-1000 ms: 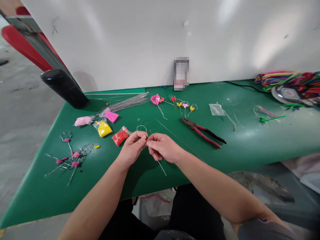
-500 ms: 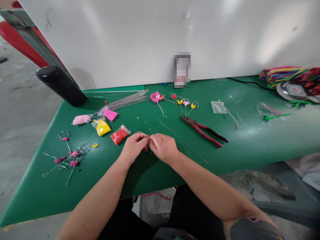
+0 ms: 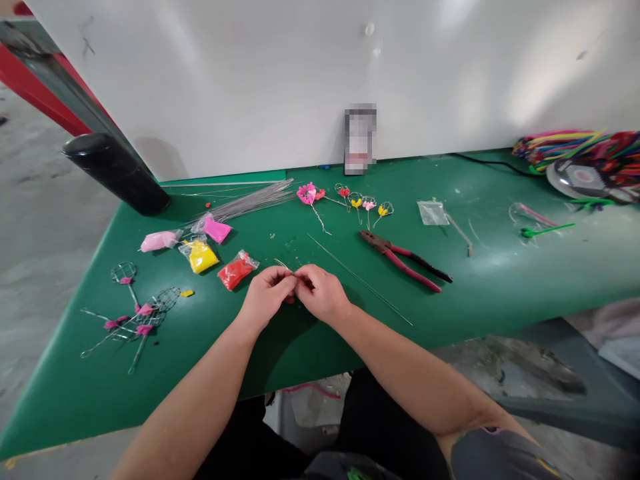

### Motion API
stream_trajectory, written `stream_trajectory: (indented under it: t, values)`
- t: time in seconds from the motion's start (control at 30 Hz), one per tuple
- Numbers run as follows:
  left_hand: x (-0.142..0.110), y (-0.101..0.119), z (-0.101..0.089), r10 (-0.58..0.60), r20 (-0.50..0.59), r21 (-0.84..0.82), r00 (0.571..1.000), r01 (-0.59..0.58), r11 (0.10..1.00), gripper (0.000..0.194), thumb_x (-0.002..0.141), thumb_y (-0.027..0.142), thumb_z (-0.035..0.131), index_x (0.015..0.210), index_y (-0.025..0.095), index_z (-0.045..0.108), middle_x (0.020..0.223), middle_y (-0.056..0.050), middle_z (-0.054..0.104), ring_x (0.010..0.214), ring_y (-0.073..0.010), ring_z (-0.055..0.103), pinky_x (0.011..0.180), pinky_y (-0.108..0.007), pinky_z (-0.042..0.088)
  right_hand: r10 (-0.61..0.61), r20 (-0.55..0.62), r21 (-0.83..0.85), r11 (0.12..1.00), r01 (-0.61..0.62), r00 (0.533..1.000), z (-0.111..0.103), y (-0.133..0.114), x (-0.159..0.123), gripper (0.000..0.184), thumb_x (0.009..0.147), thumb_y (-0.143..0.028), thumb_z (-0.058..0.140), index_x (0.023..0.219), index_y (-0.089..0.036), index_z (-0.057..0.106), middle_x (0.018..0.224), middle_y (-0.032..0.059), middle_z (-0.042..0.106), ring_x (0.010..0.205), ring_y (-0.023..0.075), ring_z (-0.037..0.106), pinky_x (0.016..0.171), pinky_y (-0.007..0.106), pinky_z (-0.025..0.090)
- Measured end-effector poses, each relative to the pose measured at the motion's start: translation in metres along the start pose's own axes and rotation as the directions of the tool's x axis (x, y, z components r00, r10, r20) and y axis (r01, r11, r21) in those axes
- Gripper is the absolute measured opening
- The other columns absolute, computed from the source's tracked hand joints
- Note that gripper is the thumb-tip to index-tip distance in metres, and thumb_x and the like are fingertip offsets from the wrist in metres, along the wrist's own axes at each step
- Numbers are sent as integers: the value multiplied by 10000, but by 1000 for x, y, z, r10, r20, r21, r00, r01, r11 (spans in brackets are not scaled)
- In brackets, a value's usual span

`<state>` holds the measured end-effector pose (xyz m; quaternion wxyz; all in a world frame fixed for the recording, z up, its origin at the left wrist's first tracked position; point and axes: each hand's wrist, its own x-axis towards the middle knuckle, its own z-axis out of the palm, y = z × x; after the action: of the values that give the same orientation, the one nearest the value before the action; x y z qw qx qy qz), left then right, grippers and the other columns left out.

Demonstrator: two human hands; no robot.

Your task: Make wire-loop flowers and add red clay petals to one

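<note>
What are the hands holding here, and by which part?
Thin wire, held in the left hand and apparently the right hand; only a short bit shows, so which part is gripped cannot be told.

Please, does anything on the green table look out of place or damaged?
A small yellow scrap lies loose beside the racket-shaped wire pieces, apart from the yellow-filled bag. The pliers look mismatched: one handle is red, the other black toward its end, perhaps worn or taped.
</note>
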<state>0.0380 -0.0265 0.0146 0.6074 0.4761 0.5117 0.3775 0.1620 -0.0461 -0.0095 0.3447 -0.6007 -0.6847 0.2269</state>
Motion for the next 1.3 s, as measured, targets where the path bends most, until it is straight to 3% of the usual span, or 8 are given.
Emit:
stream_trajectory:
  t: [0.13,0.23,0.37,0.47,0.57,0.83,1.07,1.3]
  values:
    - [0,0,0,17,-12,6,1000,-17,1000,75,618,214,602,608,147,572,505,34,542,453,-70,497,464,-192,422,-33,19,74,997,32,999,0,1,-1,76,736,-194,480,708,-218,546,718,10,626,717,140,574,647,248,416]
    - [0,-1,-1,7,16,-46,1000,-6,999,87,629,227,603,609,150,568,489,34,534,448,-70,494,461,-192,424,4,18,290,957,-9,1000,3,2,-2,38,722,-212,489,718,-216,527,698,1,606,637,122,564,594,244,429]
    - [1,-1,-5,-34,130,-112,991,48,993,122,637,274,616,643,164,563,481,29,541,436,-93,517,460,-232,455,174,43,603,781,-164,984,3,2,1,75,710,-265,502,766,-215,499,644,-28,545,527,94,517,503,233,427]
    - [0,-1,-7,-90,251,-41,964,103,994,122,642,264,619,621,161,557,486,21,549,435,-96,528,464,-237,457,200,135,697,677,-236,970,-2,1,6,148,679,-269,530,815,-213,522,635,-45,517,537,85,499,519,234,433]
    - [0,-1,-8,-144,340,79,929,124,989,120,645,229,612,582,154,543,477,14,555,427,-94,534,459,-223,439,165,224,700,658,-277,960,-8,0,10,83,651,-233,546,726,-198,544,618,-47,528,563,82,505,557,237,438]
    - [1,-3,-8,-140,331,192,933,78,978,107,668,227,580,591,162,544,474,14,559,436,-106,554,469,-224,435,208,402,702,555,-446,892,-13,1,12,110,635,-188,569,743,-186,554,647,-46,557,582,76,514,594,241,440]
    - [-1,0,-2,-100,257,176,961,55,983,108,676,254,545,629,157,536,529,24,544,472,-93,545,496,-228,458,252,306,777,491,-394,918,-15,0,14,82,625,-190,538,649,-189,460,548,-77,481,486,58,461,500,217,388]
    - [-3,-1,-1,25,188,381,982,-97,920,137,705,264,492,615,167,531,520,34,535,488,-90,522,526,-224,431,225,345,719,561,-411,911,-14,2,15,85,629,-220,528,637,-188,450,494,-92,436,407,44,397,409,193,311]
